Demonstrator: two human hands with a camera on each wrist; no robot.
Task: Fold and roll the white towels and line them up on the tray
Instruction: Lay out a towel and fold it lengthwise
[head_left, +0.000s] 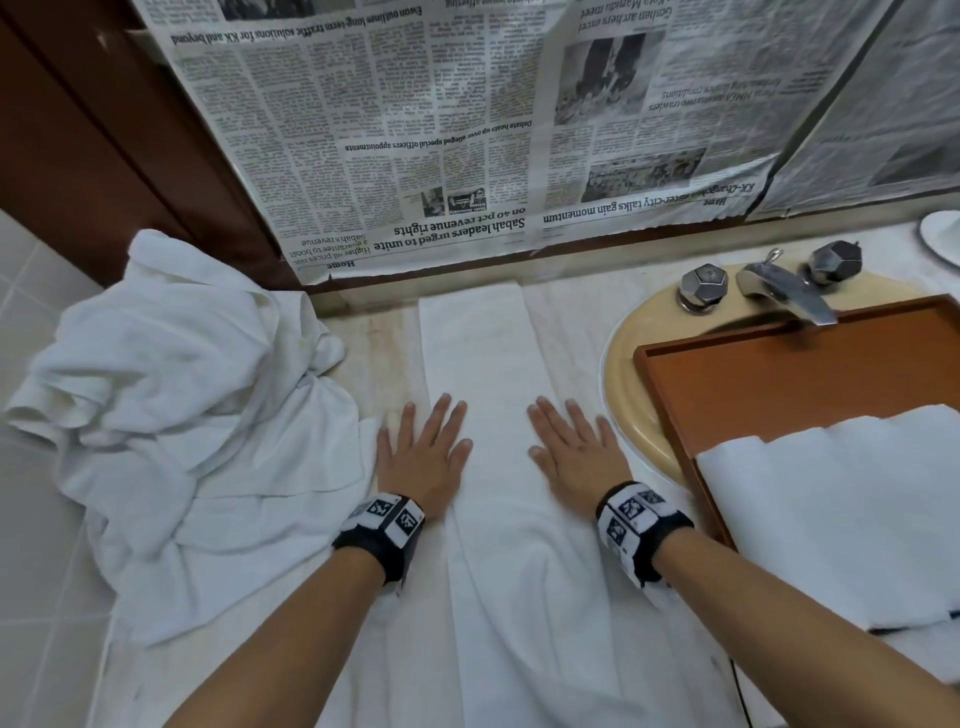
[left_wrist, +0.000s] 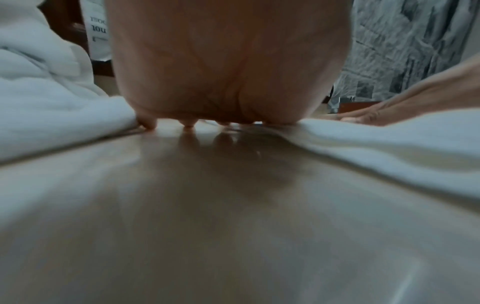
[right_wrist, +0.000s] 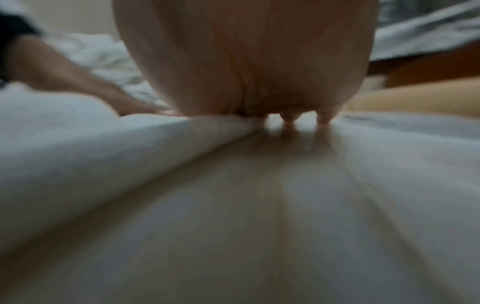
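A white towel (head_left: 483, 364), folded into a long narrow strip, lies on the counter and runs from the wall toward me. My left hand (head_left: 423, 452) lies flat at its left edge, fingers straight and spread. At the right edge my right hand (head_left: 574, 449) presses flat in the same way. Both wrist views are blurred and show a palm (left_wrist: 228, 61) (right_wrist: 249, 57) low over the counter, fingertips touching the surface. A brown tray (head_left: 779, 379) rests over the sink at the right, with rolled white towels (head_left: 831, 509) at its near end.
A heap of loose white towels (head_left: 171, 405) lies at the left of the counter. The beige sink rim (head_left: 623, 374) and chrome tap (head_left: 779, 286) with two knobs sit behind the tray. Newspaper (head_left: 441, 130) covers the wall behind. A white dish (head_left: 943, 236) sits far right.
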